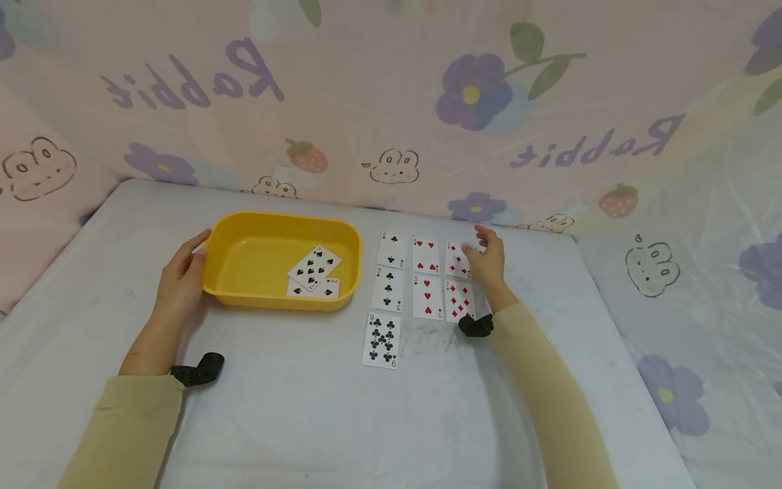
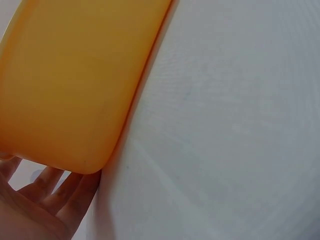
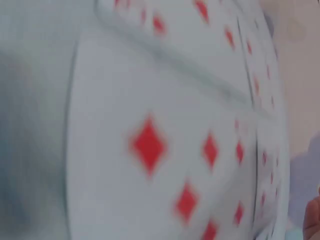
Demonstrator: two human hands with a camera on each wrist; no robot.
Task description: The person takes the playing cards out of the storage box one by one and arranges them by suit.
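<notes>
My left hand (image 1: 180, 278) rests against the left end of a yellow tray (image 1: 282, 303), its fingers (image 2: 75, 197) fairly straight along the outer wall. Inside the tray a seven of spades (image 1: 314, 268) overlaps a two of spades (image 1: 330, 288). My right hand (image 1: 489, 261) is over the right edge of a diamond card (image 1: 455, 255) at the back right, its fingers loosely bent and nothing visible in them. In front of that card lies a seven of diamonds (image 1: 458, 299). Only fingertips (image 3: 312, 217) of this hand show in the right wrist view.
Left of the diamonds lie a four of hearts (image 1: 425, 255) and three of hearts (image 1: 427, 297). Farther left, a two of clubs (image 1: 391, 251), three of clubs (image 1: 387, 290) and nine of clubs (image 1: 381, 341) form a column beside the tray. A patterned curtain (image 1: 342, 102) stands behind the white table (image 1: 293, 407).
</notes>
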